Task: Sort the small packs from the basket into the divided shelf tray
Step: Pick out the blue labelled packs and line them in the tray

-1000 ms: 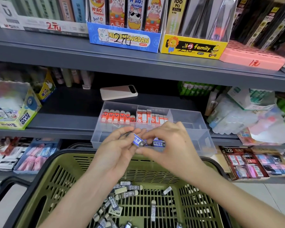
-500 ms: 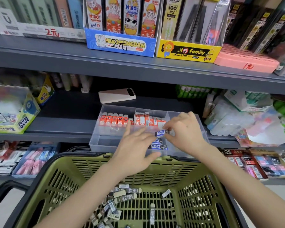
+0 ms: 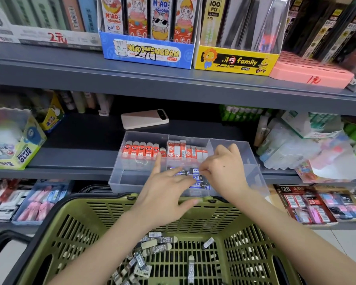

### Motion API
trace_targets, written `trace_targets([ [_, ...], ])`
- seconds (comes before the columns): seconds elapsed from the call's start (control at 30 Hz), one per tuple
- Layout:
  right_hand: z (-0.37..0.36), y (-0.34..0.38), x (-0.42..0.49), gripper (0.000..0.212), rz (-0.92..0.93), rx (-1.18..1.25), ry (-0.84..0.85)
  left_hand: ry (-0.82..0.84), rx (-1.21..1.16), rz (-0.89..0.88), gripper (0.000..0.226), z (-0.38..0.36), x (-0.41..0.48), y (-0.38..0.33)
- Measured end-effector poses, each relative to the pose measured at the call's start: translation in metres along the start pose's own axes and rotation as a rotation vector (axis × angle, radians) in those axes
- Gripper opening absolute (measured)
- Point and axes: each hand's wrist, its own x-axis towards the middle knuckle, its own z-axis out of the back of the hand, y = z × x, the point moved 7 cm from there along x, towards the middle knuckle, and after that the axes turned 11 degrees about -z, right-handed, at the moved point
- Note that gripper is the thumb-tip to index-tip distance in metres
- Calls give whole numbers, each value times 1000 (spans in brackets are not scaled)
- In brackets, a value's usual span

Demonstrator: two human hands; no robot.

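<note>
From the head camera, a green slatted basket point(image 3: 70, 214) sits low in front of the person, pushed up against a grey store shelf point(image 3: 80, 157). On its floor lies a loose scatter of small grey-and-black packs point(image 3: 156, 247), most of them bunched toward the left of centre, with one lying alone further right. On the shelf just beyond the basket's far rim stands the clear divided tray point(image 3: 132, 177). Its back-left compartment holds a row of upright red packs point(image 3: 140, 150), and the back-middle one holds a row of red-and-white packs point(image 3: 185, 151). A few blue packs point(image 3: 200, 183) lie flat in the front-middle compartment. The right hand point(image 3: 224, 171) reaches into that front-middle compartment with its fingers point(image 3: 203, 171) curled, pinching the end of a blue-and-black pack point(image 3: 193, 171) just above the ones already lying there. The left hand point(image 3: 164, 190) hovers over the tray's near edge, fingers straight and spread, holding nothing; its index finger points up toward the red row. Behind the tray, further back on the same shelf, lies a pale phone-like slab point(image 3: 144, 119). A yellow-green glue box point(image 3: 23, 153) stands well off to the left.
</note>
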Motion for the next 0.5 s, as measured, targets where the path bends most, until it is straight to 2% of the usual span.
trace_targets([
  [0.17, 6, -2, -6, 15, 16, -65, -15, 2, -8, -4, 53, 0, 0, 0],
  [0.27, 3, 4, -8, 23, 79, -137, -13, -5, 7, -10, 53, 1, 1, -1],
  [0.4, 0, 2, -12, 35, 111, -68, -12, 2, 23, -12, 53, -1, 1, -1],
  [0.5, 3, 0, -15, 33, 75, 54, -34, 22, 31, -10, 54, -1, 1, -1],
])
